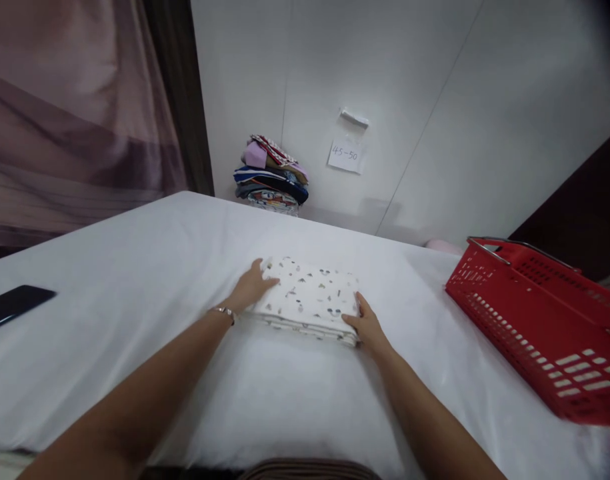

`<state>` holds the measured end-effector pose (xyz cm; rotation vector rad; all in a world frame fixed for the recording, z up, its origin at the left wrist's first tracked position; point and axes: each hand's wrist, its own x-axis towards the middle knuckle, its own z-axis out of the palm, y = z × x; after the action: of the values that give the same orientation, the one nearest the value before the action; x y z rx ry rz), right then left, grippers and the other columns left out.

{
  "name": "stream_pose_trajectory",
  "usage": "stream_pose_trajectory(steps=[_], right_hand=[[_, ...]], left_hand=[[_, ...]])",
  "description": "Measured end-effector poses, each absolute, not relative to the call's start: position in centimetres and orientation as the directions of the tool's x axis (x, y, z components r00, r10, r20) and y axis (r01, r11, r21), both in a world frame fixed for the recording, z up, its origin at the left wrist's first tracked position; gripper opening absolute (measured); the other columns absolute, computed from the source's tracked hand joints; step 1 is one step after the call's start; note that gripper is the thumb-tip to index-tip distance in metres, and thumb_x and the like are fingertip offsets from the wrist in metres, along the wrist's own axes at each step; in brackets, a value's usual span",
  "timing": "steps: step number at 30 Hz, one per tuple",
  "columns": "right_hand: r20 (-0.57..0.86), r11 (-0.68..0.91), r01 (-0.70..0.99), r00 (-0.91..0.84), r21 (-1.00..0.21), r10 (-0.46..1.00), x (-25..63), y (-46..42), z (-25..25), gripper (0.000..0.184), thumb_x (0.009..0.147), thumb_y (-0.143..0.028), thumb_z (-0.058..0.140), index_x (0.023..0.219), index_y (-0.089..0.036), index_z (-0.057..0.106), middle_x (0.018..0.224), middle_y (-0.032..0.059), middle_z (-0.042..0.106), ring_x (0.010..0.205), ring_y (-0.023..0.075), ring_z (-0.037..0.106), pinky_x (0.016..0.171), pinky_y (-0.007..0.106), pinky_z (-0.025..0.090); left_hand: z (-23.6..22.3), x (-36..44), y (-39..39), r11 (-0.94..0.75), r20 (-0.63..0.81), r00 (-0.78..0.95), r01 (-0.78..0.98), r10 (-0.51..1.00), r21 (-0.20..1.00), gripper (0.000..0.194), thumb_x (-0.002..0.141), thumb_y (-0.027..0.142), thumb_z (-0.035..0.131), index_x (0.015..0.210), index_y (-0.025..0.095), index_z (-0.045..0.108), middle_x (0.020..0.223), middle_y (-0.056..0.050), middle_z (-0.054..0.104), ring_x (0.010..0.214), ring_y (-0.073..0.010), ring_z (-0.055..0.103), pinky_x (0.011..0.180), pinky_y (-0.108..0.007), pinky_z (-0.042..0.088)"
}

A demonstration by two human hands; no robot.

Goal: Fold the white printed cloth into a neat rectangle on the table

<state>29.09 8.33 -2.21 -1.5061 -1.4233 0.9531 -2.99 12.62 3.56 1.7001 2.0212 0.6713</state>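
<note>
Squarely between the two hands, a folded cloth [309, 293] with small printed figures lies on the white sheet [135, 267]. The left hand [252, 287] grasps its left edge and the right hand [371, 327] its near right corner, thumbs on top. To handle it well, I'd press evenly from both sides, keep the thumbs flat and line up the layers along the near edge, where they look slightly uneven; squeezing harder would probably buckle the middle.

The fingertips under the edges are hidden, so how firmly they grip can't be judged. Further out, the red basket [525, 320] is cut off at right, and its contents can't be made out. The dark flat object [17, 307], perhaps a phone, runs out of view at left. Beyond the sheet's far edge, the base of the clothes pile [272, 173] is concealed.
</note>
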Motion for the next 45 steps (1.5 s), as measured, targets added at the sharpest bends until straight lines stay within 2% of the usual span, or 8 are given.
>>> stream_pose_trajectory(steps=[7,13,16,20,25,32,40,45], right_hand=[[0.0,-0.019,0.248,0.076,-0.969,0.997,23.7,12.8,0.4,0.08,0.07,-0.028,0.064,0.14,-0.016,0.028,0.14,0.0096,0.04,0.121,0.0219,0.046,0.098,0.034,0.041],[-0.183,-0.185,0.052,0.052,-0.981,0.982,25.6,11.0,1.2,0.059,0.08,-0.038,0.055,0.133,-0.02,0.038,0.124,0.0096,0.056,0.105,0.0208,0.058,0.081,0.035,0.053],[-0.243,-0.235,-0.165,0.027,-0.958,0.97,26.8,9.4,0.8,0.059,0.078,-0.032,0.059,0.13,-0.018,0.038,0.108,0.0087,0.064,0.09,0.0189,0.064,0.074,0.036,0.056],[-0.242,-0.235,-0.257,-0.004,-0.937,0.97,27.1,8.1,0.5,0.059,0.069,-0.021,0.065,0.123,-0.019,0.042,0.105,0.0076,0.065,0.084,0.0173,0.064,0.07,0.032,0.056],[-0.186,-0.194,-0.138,-0.073,-0.971,0.98,26.7,7.8,0.3,0.071,0.06,-0.019,0.068,0.126,-0.022,0.04,0.109,0.0071,0.063,0.078,0.0161,0.062,0.05,0.022,0.049],[-0.074,-0.07,0.043,-0.083,-0.997,0.994,26.0,7.9,-0.7,0.089,0.061,-0.026,0.067,0.139,-0.023,0.025,0.108,0.0073,0.061,0.069,0.0135,0.059,0.045,0.019,0.041],[0.09,0.118,0.46,-0.082,-0.88,0.993,26.1,7.6,-0.1,0.067,0.071,-0.023,0.055,0.135,-0.025,0.035,0.088,-0.0009,0.063,0.059,0.011,0.052,0.061,0.025,0.045],[0.145,0.187,0.549,-0.118,-0.815,0.982,26.4,7.8,-0.3,0.058,0.074,-0.024,0.051,0.13,-0.024,0.039,0.079,-0.0026,0.062,0.058,0.0123,0.052,0.062,0.026,0.044]], left_hand=[[4.7,-6.2,16.8,0.214,0.031,-0.273,0.815,0.962,0.539,0.08,0.073,0.051,0.06,0.135,0.015,0.027,0.123,-0.017,0.054,0.109,-0.0299,0.054,0.086,-0.035,0.043],[3.3,-6.9,16.4,0.261,0.027,-0.315,0.83,0.949,0.493,0.081,0.075,0.056,0.053,0.137,0.013,0.026,0.127,-0.019,0.05,0.111,-0.0333,0.051,0.087,-0.041,0.042],[4.4,-5.1,14.5,0.111,0.208,-0.215,0.9,0.954,0.421,0.066,0.079,0.05,0.05,0.134,0.016,0.035,0.128,-0.016,0.048,0.117,-0.0326,0.044,0.092,-0.043,0.038],[6.0,0.5,10.6,-0.324,0.327,0.208,0.877,0.922,0.355,0.041,0.083,0.042,0.051,0.119,0.023,0.052,0.116,-0.01,0.056,0.113,-0.0272,0.045,0.094,-0.042,0.035],[4.8,5.8,8.8,-0.677,0.354,0.584,0.686,0.73,0.265,0.018,0.086,0.027,0.05,0.098,0.022,0.063,0.098,-0.005,0.061,0.094,-0.0196,0.053,0.084,-0.034,0.039],[3.7,6.3,9.9,-0.676,0.337,0.598,0.708,0.727,0.204,0.021,0.086,0.028,0.05,0.103,0.021,0.06,0.095,-0.005,0.059,0.09,-0.0188,0.052,0.078,-0.031,0.04],[4.1,6.9,9.3,-0.663,0.311,0.599,0.73,0.738,0.165,0.023,0.091,0.026,0.04,0.096,0.02,0.062,0.091,-0.005,0.059,0.087,-0.0173,0.051,0.075,-0.03,0.039],[3.8,6.7,9.1,-0.645,0.281,0.598,0.755,0.75,0.114,0.022,0.091,0.022,0.039,0.094,0.019,0.061,0.09,-0.006,0.059,0.086,-0.0178,0.051,0.074,-0.031,0.038]])
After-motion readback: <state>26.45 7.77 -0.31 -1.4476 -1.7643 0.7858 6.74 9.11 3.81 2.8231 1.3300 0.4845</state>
